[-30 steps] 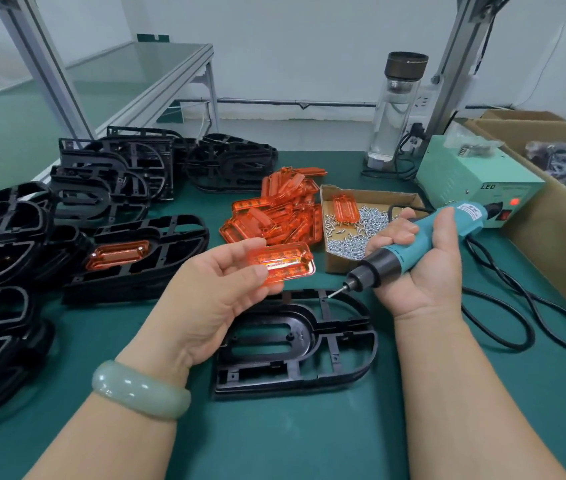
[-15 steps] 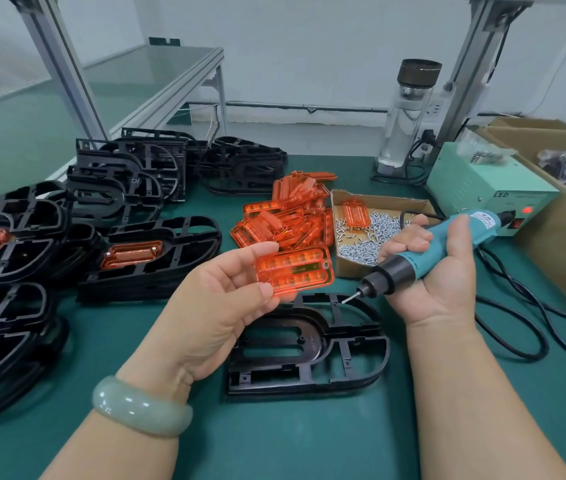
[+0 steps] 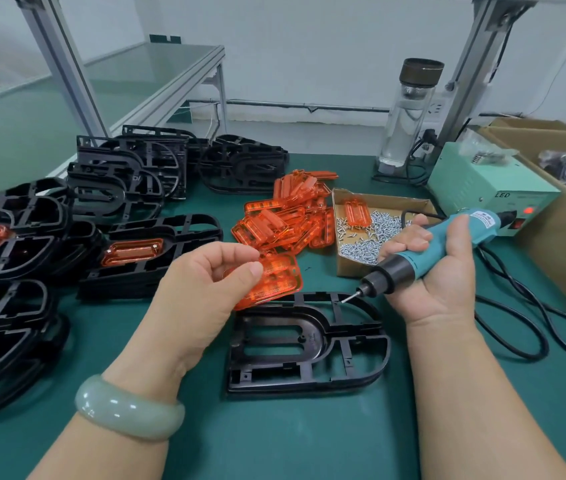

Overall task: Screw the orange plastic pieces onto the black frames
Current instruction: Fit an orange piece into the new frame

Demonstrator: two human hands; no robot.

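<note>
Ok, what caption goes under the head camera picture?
Left hand holds an orange piece above a black frame; right hand grips a teal screwdriver.

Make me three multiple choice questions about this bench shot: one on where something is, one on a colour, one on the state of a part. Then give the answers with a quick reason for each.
1. Where does the stray orange piece lie?
A. On the green power unit
B. In the cardboard box with the screws
C. Beside the glass bottle

2. What colour is the body of the screwdriver in the right hand?
A. Yellow
B. Teal
C. Red

3. What state is the near black frame in?
A. An orange piece is screwed into it
B. Lifted off the table
C. Flat on the table, opening empty

Answers:
1 B, it rests on the screws inside the box.
2 B, the barrel is teal with a black nose.
3 C, the left hand pinches the held orange piece over the frame's far edge, not seated.
</note>
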